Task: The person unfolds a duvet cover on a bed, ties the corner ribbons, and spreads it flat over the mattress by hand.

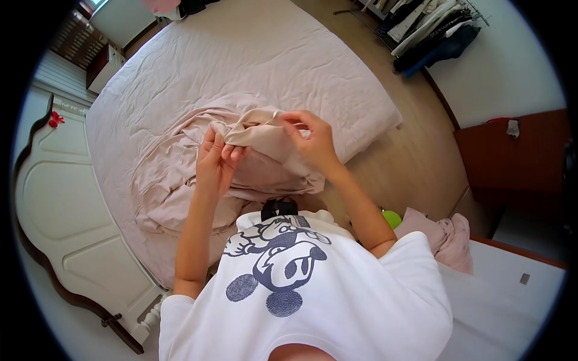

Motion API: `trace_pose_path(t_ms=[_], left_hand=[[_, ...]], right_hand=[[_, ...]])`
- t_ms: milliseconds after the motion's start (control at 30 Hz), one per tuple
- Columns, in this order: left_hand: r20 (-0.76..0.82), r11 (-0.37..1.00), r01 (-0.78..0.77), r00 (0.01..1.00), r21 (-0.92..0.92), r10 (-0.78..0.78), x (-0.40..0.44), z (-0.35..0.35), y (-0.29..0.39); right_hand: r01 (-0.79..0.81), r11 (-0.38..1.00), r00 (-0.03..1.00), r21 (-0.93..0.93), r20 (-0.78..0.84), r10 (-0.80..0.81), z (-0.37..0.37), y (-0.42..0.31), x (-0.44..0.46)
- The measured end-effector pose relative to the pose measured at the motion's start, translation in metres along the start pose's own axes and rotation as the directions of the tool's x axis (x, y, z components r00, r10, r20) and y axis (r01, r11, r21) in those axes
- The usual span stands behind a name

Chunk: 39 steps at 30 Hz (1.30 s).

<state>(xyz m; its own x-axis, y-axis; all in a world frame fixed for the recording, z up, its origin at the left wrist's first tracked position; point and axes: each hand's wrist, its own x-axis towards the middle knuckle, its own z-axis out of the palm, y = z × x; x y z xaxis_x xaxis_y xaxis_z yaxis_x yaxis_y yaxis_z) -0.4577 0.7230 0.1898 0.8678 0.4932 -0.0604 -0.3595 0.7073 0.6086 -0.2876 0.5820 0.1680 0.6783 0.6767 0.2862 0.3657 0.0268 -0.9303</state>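
Pale pink bed linen (174, 162): heaped on the bed, directly under and around the grip, one edge lifted clear of the pile. Left hand (218, 157): closed on it, gathered edge pinched between thumb and fingers. Right hand (312, 141): at the other end of the raised edge, thumb and fingertips bent toward it (can't tell whether pinching or only touching). Between both hands: a raised fold, with a gap showing in the layers and a thin strip close to the right fingertips.

Beyond the grip: wrinkled light pink bedsheet (271, 57), spread over the mattress. Left of the grip: cream headboard (54, 192) with dark trim, red ornament (56, 119) near its top. Far right, past the wooden floor (415, 147): clothes rack (475, 12) with dark and light garments hanging. Nearer on the right: bunched pink cloth (451, 240) (bright green round object (391, 218) just beside it). Nearest side, below the grip: white T-shirt (373, 295) with cartoon mouse print (283, 265).
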Motion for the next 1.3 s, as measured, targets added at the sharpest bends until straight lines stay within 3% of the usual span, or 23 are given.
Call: trace_pose_path(t_ms=[33, 133, 233, 333, 433, 533, 633, 733, 833, 900, 1033, 1067, 1133, 1233, 1300], left_hand=[[0.026, 1.0, -0.003, 1.0, 0.022, 0.002, -0.003, -0.002, 0.001], [0.072, 0.996, -0.017, 0.997, 0.091, 0.01, -0.014, -0.002, 0.003], [0.027, 0.984, -0.017, 1.0, 0.178, 0.012, -0.03, 0.005, 0.008], [0.043, 0.976, -0.02, 0.999, 0.217, 0.011, -0.046, 0.0, 0.013], [0.032, 0.966, -0.02, 0.999, 0.258, 0.013, -0.055, -0.019, 0.013], [-0.077, 0.937, -0.012, 0.996, 0.35, 0.041, -0.059, -0.032, 0.01], [-0.171, 0.78, 0.088, 0.985, 0.619, 0.025, -0.06, -0.055, 0.009], [-0.096, 0.331, -0.018, 0.941, 0.943, 0.325, -0.052, -0.062, -0.003], [0.135, 0.181, -0.236, 0.885, 0.955, 0.446, -0.038, -0.013, -0.001], [0.149, 0.127, -0.217, 0.902, 0.968, 0.404, -0.03, 0.022, 0.002], [0.132, 0.15, -0.172, 0.96, 0.974, 0.247, -0.012, 0.017, 0.007], [0.015, 0.208, -0.06, 0.977, 0.976, 0.211, -0.016, 0.019, 0.012], [0.094, 0.342, -0.179, 0.963, 0.922, 0.251, -0.022, 0.007, 0.02], [0.079, 0.448, -0.242, 0.932, 0.861, 0.353, -0.046, 0.009, 0.046], [0.046, 0.434, -0.256, 0.898, 0.864, 0.438, -0.068, -0.005, 0.069]], right_hand=[[0.025, 0.999, 0.998, 0.02, 0.054, -0.026, 0.006, -0.004, -0.001], [-0.28, 0.959, 0.93, 0.035, 0.256, 0.262, 0.018, -0.018, -0.001], [-0.456, 0.859, 0.861, 0.233, 0.361, 0.359, 0.038, -0.006, -0.002], [-0.435, 0.877, 0.856, 0.202, 0.394, 0.334, 0.046, -0.006, -0.006], [-0.265, 0.962, 0.924, 0.069, 0.303, 0.233, 0.042, -0.009, 0.001], [-0.223, 0.964, 0.96, 0.145, 0.206, 0.191, 0.03, -0.031, 0.011], [-0.154, 0.942, 0.98, 0.298, 0.17, 0.107, 0.019, -0.061, 0.019], [-0.085, 0.933, 0.982, 0.35, 0.186, 0.019, 0.01, -0.087, 0.028], [-0.058, 0.895, 0.966, 0.442, 0.251, -0.062, 0.012, -0.107, 0.03], [-0.095, 0.845, 0.946, 0.527, 0.311, -0.087, 0.018, -0.121, 0.029], [-0.135, 0.802, 0.893, 0.582, 0.422, -0.156, 0.028, -0.124, 0.035], [-0.118, 0.8, 0.902, 0.588, 0.4, -0.161, 0.028, -0.119, 0.037], [-0.09, 0.795, 0.918, 0.6, 0.36, -0.168, 0.027, -0.1, 0.043], [-0.089, 0.951, 0.918, 0.295, 0.395, -0.037, 0.019, -0.034, 0.045], [-0.086, 0.996, 0.87, -0.001, 0.488, 0.076, 0.021, 0.025, 0.03]])
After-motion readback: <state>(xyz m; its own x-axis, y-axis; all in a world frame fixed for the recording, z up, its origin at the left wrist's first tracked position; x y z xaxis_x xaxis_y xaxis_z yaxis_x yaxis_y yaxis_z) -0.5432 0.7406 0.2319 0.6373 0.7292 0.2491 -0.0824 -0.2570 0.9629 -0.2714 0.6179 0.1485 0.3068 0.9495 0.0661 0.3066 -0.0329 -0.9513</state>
